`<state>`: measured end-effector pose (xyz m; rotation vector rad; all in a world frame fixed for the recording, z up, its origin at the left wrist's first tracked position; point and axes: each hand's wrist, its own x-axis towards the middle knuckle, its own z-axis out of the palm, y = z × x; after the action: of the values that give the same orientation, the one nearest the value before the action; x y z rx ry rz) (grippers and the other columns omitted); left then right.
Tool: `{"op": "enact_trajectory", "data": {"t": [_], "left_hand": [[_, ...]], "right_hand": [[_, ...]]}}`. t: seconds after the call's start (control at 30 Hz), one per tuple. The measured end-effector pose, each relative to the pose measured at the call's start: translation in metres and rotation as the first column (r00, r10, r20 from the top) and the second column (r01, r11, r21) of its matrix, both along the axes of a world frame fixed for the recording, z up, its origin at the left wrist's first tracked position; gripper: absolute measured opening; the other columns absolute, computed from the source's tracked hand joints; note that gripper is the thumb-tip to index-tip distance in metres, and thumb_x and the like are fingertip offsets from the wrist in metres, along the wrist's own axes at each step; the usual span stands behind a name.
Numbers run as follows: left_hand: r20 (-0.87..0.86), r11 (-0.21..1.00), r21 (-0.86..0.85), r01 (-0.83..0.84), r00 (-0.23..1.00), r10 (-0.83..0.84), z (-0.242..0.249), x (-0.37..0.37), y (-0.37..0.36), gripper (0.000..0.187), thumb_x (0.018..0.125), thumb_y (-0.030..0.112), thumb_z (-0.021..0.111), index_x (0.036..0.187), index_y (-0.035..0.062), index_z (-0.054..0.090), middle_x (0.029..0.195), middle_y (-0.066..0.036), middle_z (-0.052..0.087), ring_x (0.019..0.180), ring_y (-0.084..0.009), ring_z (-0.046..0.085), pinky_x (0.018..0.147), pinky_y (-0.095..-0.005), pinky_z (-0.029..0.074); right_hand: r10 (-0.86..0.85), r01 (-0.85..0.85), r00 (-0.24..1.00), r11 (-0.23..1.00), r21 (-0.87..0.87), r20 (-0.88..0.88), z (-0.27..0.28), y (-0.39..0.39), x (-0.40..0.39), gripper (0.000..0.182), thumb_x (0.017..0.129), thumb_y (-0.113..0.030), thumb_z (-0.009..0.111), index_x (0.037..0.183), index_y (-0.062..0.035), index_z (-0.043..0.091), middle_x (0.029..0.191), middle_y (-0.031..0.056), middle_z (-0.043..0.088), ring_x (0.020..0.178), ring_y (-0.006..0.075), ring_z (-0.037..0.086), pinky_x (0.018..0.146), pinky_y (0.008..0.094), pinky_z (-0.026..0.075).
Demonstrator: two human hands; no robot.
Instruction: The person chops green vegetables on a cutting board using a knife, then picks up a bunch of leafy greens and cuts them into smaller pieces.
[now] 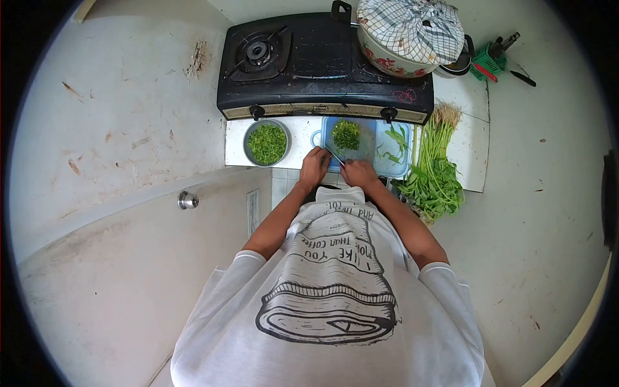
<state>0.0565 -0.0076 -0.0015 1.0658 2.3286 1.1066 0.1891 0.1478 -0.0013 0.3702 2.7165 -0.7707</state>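
Note:
My right hand [359, 173] is closed around the handle of a knife [334, 155], at the near edge of a blue cutting board [330, 124]. The blade points up and left. My left hand [314, 164] is at the board's near left corner with its fingers curled together close to the knife's tip; what they hold, if anything, is hidden. Above the knife, a pile of chopped green leaves [346, 134] lies on the board. Several loose whole leaves [394, 143] rest on its right part.
A grey bowl [245, 153] of chopped greens stands left of the board. To the right lies a bunch of leafy greens [433, 171] with roots. Behind is a black gas stove [322, 55] bearing a cloth-covered pot [393, 64]. A green basket [488, 63] holds utensils.

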Motion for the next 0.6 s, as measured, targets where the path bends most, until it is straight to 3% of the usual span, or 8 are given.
{"op": "enact_trajectory", "data": {"t": [0.33, 0.53, 0.6], "left_hand": [[0.021, 1.000, 0.010, 0.009, 1.000, -0.009, 0.003, -0.003, -0.001, 0.009, 0.088, 0.004, 0.071, 0.097, 0.0011, 0.073, 0.093, -0.018, 0.067, 0.085, -0.0405, 0.067, 0.079, -0.0465, 0.055], [-0.009, 1.000, -0.002, 0.000, 1.000, 0.000, 0.005, 0.000, 0.000, 0.009, 0.088, 0.003, 0.072, 0.097, 0.0017, 0.072, 0.092, -0.018, 0.065, 0.086, -0.0416, 0.066, 0.076, -0.0487, 0.053], [0.002, 1.000, -0.027, -0.012, 1.000, 0.012, 0.003, 0.001, 0.001, 0.008, 0.088, 0.003, 0.071, 0.096, 0.0017, 0.071, 0.091, -0.018, 0.064, 0.086, -0.0421, 0.065, 0.076, -0.0491, 0.053]], "right_hand": [[-0.010, 0.011, 0.999, 1.000, 0.012, -0.047, 0.005, 0.001, 0.013, 0.043, 0.101, -0.037, 0.055, 0.089, 0.0019, 0.070, 0.078, 0.0266, 0.072, 0.072, 0.0434, 0.073, 0.070, 0.0537, 0.059], [-0.005, 0.005, 1.000, 1.000, 0.023, 0.004, 0.002, -0.005, 0.007, 0.040, 0.101, -0.034, 0.052, 0.096, 0.0011, 0.072, 0.087, 0.0243, 0.075, 0.079, 0.0404, 0.075, 0.073, 0.0523, 0.060], [-0.018, 0.018, 1.000, 1.000, -0.005, -0.009, 0.002, -0.006, 0.005, 0.045, 0.103, -0.038, 0.053, 0.097, 0.0031, 0.068, 0.083, 0.0266, 0.074, 0.080, 0.0436, 0.074, 0.075, 0.0542, 0.059]]}}
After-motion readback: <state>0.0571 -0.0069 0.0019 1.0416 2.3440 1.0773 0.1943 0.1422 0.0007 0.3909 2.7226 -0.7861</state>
